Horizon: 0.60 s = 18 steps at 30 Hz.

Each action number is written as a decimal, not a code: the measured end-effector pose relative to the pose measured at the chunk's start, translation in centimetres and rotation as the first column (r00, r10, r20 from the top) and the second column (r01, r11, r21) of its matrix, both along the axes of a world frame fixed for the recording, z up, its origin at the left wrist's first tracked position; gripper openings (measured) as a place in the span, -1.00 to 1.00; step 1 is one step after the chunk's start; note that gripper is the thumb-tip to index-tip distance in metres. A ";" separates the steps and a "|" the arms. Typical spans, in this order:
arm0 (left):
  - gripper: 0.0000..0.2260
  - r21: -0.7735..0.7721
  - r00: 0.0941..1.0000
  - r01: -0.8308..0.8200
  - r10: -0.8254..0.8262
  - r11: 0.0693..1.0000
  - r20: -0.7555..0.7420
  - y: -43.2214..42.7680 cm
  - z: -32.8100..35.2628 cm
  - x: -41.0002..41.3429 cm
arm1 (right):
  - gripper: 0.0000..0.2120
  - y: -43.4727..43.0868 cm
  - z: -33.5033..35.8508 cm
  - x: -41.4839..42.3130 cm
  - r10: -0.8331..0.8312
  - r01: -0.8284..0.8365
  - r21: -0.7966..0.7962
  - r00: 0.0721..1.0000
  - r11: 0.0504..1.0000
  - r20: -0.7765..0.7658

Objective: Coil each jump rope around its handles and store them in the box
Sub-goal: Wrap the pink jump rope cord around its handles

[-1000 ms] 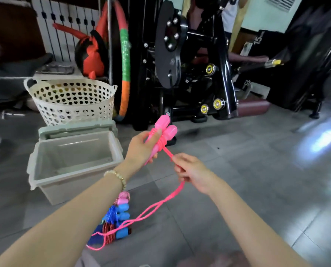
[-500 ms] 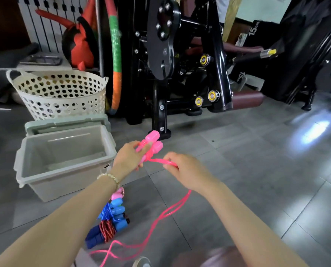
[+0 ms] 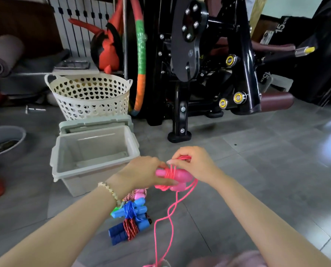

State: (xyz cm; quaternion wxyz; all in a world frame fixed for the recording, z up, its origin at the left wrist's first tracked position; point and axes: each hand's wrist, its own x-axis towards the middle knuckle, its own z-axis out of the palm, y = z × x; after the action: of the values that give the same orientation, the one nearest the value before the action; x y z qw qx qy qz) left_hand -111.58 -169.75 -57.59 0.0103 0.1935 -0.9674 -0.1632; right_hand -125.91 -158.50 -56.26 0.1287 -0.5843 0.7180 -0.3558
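My left hand point(image 3: 143, 174) grips the two pink handles point(image 3: 180, 177) of a pink jump rope, held sideways over the floor. A few turns of pink cord wrap the handles. My right hand point(image 3: 191, 163) pinches the cord just above the handles. The loose pink cord point(image 3: 170, 214) hangs down to the floor. The open grey box point(image 3: 94, 160) stands left of my hands and looks empty. On the floor under my left wrist lie coiled ropes with blue handles point(image 3: 131, 220), some hidden by my arm.
A white perforated basket point(image 3: 89, 97) stands behind the box, with the box lid point(image 3: 95, 124) between them. A black gym machine point(image 3: 205, 70) and a striped hoop point(image 3: 140, 60) rise behind. A grey basin point(image 3: 4, 141) sits at the left on the tiled floor.
The handles have dropped lower and turned from upright to sideways. My right hand has come up against them, adding cord turns. The hanging cord is shorter.
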 end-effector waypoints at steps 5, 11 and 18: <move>-0.48 0.076 0.999 0.023 -0.019 0.997 -0.050 -1.2 0.4 3.4 | -0.83 -1.6 0.6 2.2 0.107 -0.125 0.031 0.930 0.992 0.352; -0.52 0.309 0.963 0.077 0.009 0.948 -0.270 -0.9 2.3 8.1 | -0.76 -2.3 1.5 5.8 0.142 -0.385 0.065 0.485 0.921 0.863; -0.81 0.691 0.863 0.122 0.267 0.713 -0.428 -1.2 3.5 10.3 | -0.40 -4.0 3.3 8.1 0.134 -0.343 0.013 0.399 0.939 0.907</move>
State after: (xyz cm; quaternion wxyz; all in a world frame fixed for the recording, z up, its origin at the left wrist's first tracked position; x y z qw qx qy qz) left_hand -101.27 -170.98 -54.12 0.1926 0.1733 -0.7875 -0.5592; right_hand -117.84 -162.53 -52.99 0.5956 -0.3873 0.4796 -0.5151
